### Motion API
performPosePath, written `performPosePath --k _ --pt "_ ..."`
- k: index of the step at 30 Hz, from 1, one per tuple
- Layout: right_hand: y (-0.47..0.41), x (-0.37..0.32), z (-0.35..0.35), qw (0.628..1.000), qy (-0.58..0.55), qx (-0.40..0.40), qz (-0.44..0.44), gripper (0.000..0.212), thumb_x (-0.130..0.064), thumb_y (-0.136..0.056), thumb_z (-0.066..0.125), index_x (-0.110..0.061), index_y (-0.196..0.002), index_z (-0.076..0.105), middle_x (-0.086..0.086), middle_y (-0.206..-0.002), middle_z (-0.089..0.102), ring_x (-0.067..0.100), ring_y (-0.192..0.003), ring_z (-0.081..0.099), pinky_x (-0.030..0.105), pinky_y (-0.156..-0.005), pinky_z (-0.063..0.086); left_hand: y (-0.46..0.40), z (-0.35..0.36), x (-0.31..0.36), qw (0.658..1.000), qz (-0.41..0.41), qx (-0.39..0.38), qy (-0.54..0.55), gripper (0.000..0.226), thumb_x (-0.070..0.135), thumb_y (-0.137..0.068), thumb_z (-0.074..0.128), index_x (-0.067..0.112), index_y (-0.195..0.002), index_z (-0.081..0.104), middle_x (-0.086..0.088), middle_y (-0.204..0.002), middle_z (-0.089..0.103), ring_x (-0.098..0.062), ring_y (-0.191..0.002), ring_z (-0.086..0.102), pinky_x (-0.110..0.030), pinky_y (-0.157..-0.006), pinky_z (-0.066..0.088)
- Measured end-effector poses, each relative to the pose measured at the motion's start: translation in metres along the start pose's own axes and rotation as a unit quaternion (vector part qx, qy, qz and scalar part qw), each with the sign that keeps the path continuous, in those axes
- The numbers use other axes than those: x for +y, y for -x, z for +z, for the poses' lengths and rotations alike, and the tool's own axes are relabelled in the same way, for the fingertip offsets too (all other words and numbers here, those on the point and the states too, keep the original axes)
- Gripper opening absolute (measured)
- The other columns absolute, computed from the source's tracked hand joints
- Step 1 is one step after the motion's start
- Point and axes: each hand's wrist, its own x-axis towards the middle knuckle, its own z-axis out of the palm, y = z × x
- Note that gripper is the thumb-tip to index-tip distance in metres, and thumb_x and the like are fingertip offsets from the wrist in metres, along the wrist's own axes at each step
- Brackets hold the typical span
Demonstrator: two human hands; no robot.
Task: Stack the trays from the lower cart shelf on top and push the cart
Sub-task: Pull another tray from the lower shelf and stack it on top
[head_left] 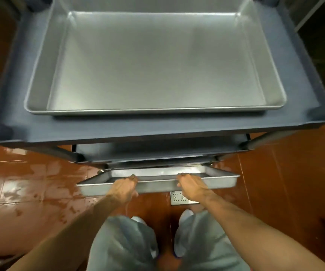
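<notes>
So this one's mid-grab on the low tray (220, 179). Both hands are gripping its near rim: the left hand (123, 187) is curling over the edge left of centre, the right hand (192, 185) is doing the same right of centre, fingers hooked over the lip and thumbs seemingly underneath, though I can't really see them. The tray is sticking partway out from the bottom shelf of the cart (118, 132), with its far end hidden under the shelves above, and it's tilting a bit, left corner lower and closer to the camera.

Up top there's already a big tray (153, 61) sitting in the cart's top shelf, nothing in it. I think there's another one nested under it since a second rim is peeking out along the front, but it's hard to be sure.

Step-wise I'd say it's the pull-out part, with the stacking not yet done for this tray. The next move is probably sliding it fully clear of the shelves, levelling it, then lifting it over the cart's front lip and dropping it square into the big tray.

The floor (30, 182) is looking wet and shiny, so footing matters when pushing the cart.
</notes>
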Motion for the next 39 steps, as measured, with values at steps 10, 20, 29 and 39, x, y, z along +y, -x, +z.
performPosePath --k 10,20,29,39 --pt "0.084 -0.047 -0.156 0.997 0.056 -0.049 -0.024 0.073 -0.066 -0.078 0.064 -0.011 -0.125 0.053 0.011 -0.118 0.064 0.030 -0.104 0.061 0.038 -0.077 0.046 0.106 -0.151 0.020 0.997 0.067 0.029 0.001 0.059 0.060 -0.074 0.065 0.019 -0.115 0.056 -0.006 -0.109 0.068 -0.019 -0.085 0.059 -0.030 -0.067 0.041" --pt "0.181 -0.079 -0.246 0.994 0.040 0.035 -0.093 0.052 -0.074 -0.073 0.061 -0.027 -0.068 0.037 -0.010 -0.065 0.044 0.012 -0.057 0.048 0.028 -0.046 0.029 0.205 -0.252 0.039 0.988 0.141 0.063 -0.022 0.050 0.075 -0.068 0.061 0.028 -0.083 0.053 0.014 -0.066 0.052 -0.004 -0.059 0.048 -0.028 -0.050 0.033" --pt "0.275 -0.106 -0.389 0.986 0.066 0.099 -0.115 0.059 -0.078 -0.069 0.061 -0.021 -0.063 0.046 -0.004 -0.056 0.048 0.010 -0.047 0.040 0.028 -0.045 0.026 0.309 -0.386 0.072 0.965 0.207 0.156 -0.033 0.060 0.086 -0.061 0.056 0.026 -0.070 0.058 0.003 -0.058 0.057 -0.012 -0.058 0.054 -0.025 -0.048 0.036" --pt "0.338 -0.135 -0.500 0.966 0.111 0.162 -0.167 0.071 -0.083 -0.059 0.055 -0.013 -0.062 0.047 -0.002 -0.051 0.036 0.011 -0.045 0.035 0.028 -0.045 0.026 0.379 -0.478 0.076 0.885 0.281 0.356 -0.106 0.068 0.094 -0.057 0.050 0.029 -0.072 0.064 0.002 -0.054 0.055 -0.013 -0.056 0.054 -0.019 -0.052 0.044"
